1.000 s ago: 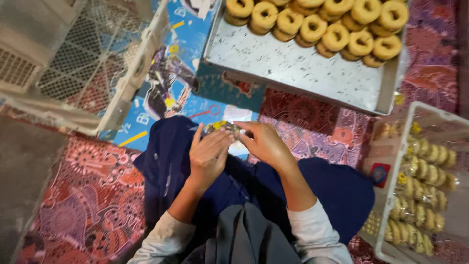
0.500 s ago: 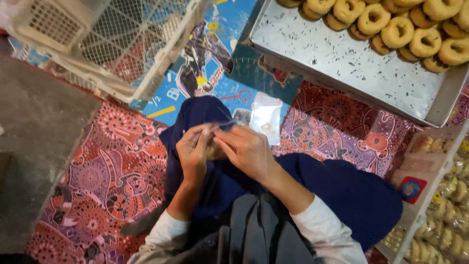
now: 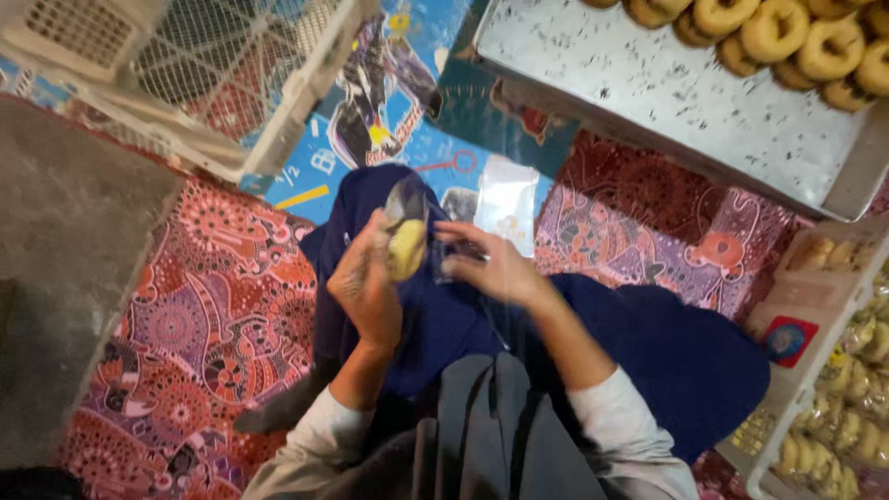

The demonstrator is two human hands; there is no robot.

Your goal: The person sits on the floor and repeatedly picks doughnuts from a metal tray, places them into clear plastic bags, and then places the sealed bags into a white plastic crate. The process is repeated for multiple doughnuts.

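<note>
Floor: patterned red and purple mat (image 3: 213,324), with a blue printed sheet (image 3: 370,148) lying beyond the person's dark blue lap (image 3: 444,324).
Landmark: the lap; a grey concrete patch (image 3: 74,268) lies left of it.
Edges: a white plastic crate (image 3: 213,74) stands up-left of the lap, a metal tray (image 3: 704,111) of ring-shaped pastries (image 3: 787,37) up-right, and a white bin (image 3: 824,306) of packed pastries at right.
Open room: bare mat left of the lap and between lap and tray.
Small clear bags (image 3: 507,199): just beyond the lap.
Wrapped pastry (image 3: 406,243): yellowish, in clear film, blurred, above the lap.
Left hand (image 3: 366,287): closed around the wrapped pastry.
Right hand (image 3: 491,268): fingers pinching the film at the pastry's side.
</note>
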